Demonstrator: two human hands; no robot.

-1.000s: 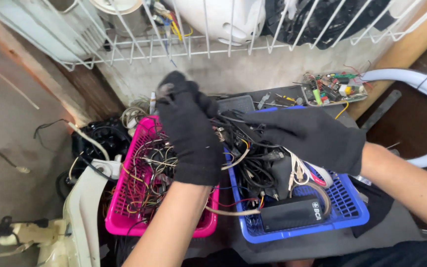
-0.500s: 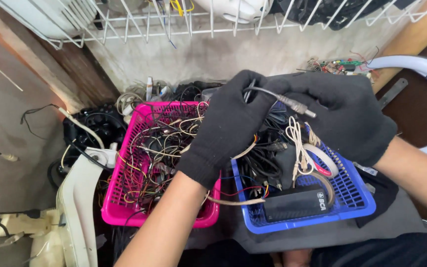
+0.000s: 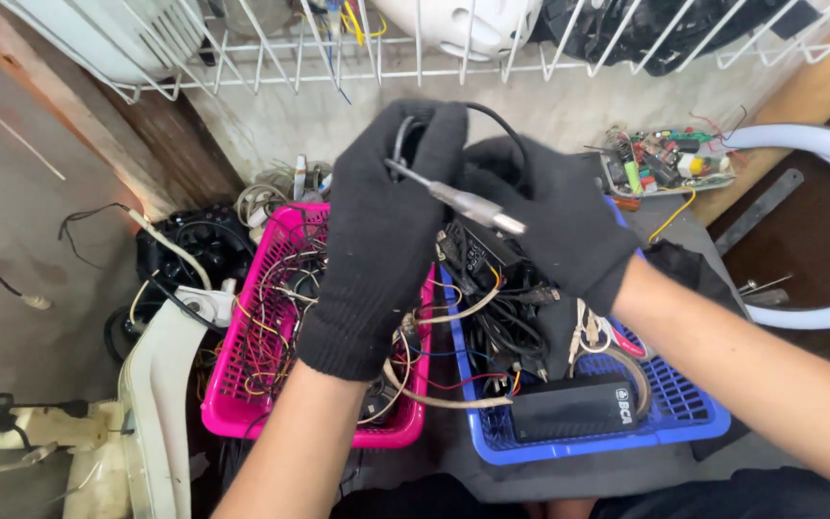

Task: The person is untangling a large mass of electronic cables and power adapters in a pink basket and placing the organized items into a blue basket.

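Both my hands wear black knit gloves and meet above two baskets of wires. My left hand (image 3: 381,231) grips a black cable near its silver metal plug (image 3: 468,202), which points right and down. My right hand (image 3: 554,216) holds the same black cable, which loops over the fingers at the top. Below my left hand sits a pink plastic basket (image 3: 232,384) full of thin coloured wires. Below my right hand a blue plastic basket (image 3: 684,423) holds dark tangled cables and a black rectangular box (image 3: 573,408).
A white wire rack (image 3: 386,53) hangs above along the wall. A green circuit board (image 3: 665,159) lies at the back right beside a curved white tube (image 3: 809,149). Black cables and a white plastic part (image 3: 151,394) lie left of the pink basket.
Both hands rose from the baskets and came together, lifting the black cable with its metal plug up to the middle of the view.
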